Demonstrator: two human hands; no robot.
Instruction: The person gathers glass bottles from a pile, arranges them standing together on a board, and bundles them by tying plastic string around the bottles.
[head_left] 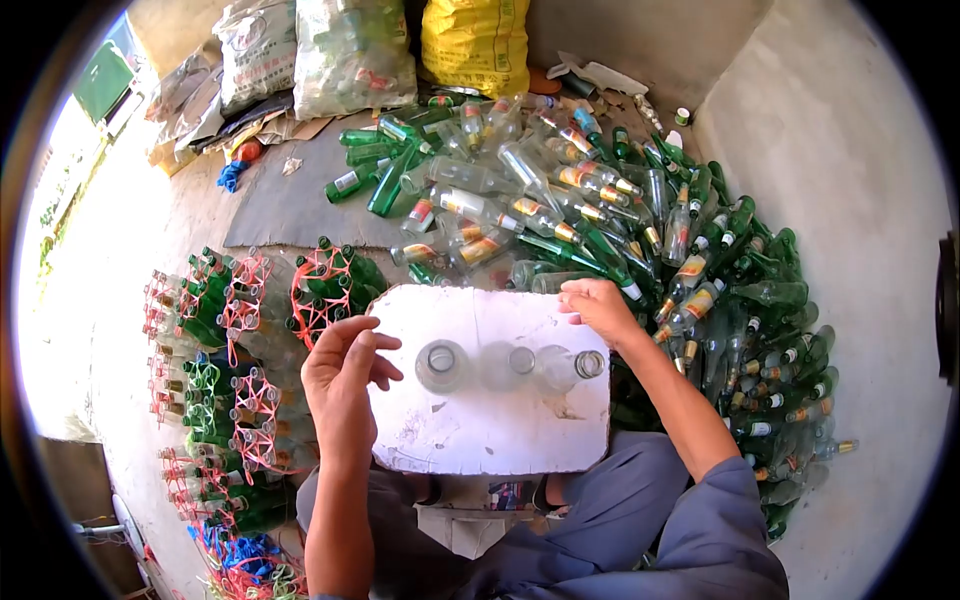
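Observation:
Several clear glass bottles stand on a white board (480,440) over my lap. The left bottle (441,372) shows its round mouth from above. A blurred clear bottle (505,368) is in the middle, and another clear bottle (565,370) stands at the right with a ringed, threaded neck. My left hand (345,365) hovers at the board's left edge beside the left bottle, its fingers apart and loosely bent, holding nothing. At the board's upper right corner is my right hand (598,310), fingers loosely curled with a small gap and nothing visible in them.
A heap of loose green and clear bottles (540,200) spreads ahead and down my right side. Bundles of bottles tied with pink string (250,310) stand at left, near blue and red string (245,555). Full sacks, one yellow (475,45), line the back wall.

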